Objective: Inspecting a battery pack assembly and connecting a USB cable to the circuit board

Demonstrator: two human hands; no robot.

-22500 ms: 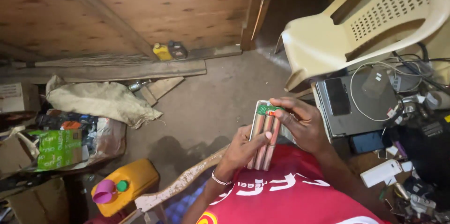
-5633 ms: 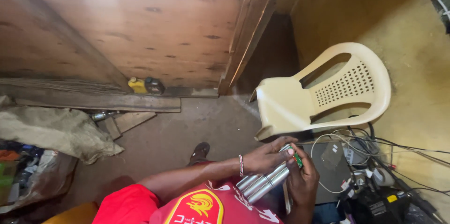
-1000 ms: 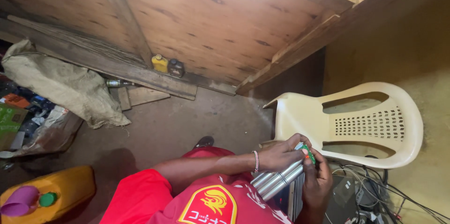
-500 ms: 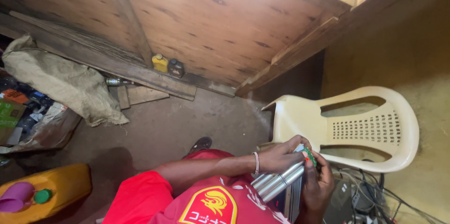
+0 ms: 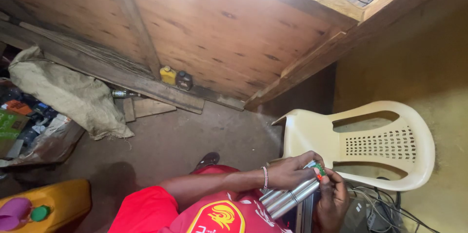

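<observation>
Hands together at 5 o'clock of the view, over the lap. Left hand (image 5: pixel 291 170) is closed from above over the top end of a bundle of silver cylindrical cells (image 5: pixel 288 199); right hand (image 5: pixel 332 200) grips the same bundle from the right side, thumb near a small green and red part (image 5: pixel 319 171) at the bundle's upper end. What that part is cannot be told at this size.

Change against half a second and one second ago: almost none in the grip. Both hands stay on the bundle in the same pose, at the same slant, lower end toward 7 o'clock. Only the camera has tilted slightly; the yellow jerrycan (image 5: pixel 63 201) at 8 o'clock now shows less of itself. Judgement: work at the bundle's top end is ongoing, not finished or set down.

Surroundings: cream plastic chair (image 5: pixel 385 140) at 3 o'clock, just beyond the hands. Tangle of cables (image 5: pixel 378 208) below it at 4 o'clock. Grey sack (image 5: pixel 68 94) at 9 o'clock on the floor. Small yellow bottle (image 5: pixel 168 74) and dark bottle (image 5: pixel 184 80) side by side at 11 o'clock, against the wooden wall.
</observation>
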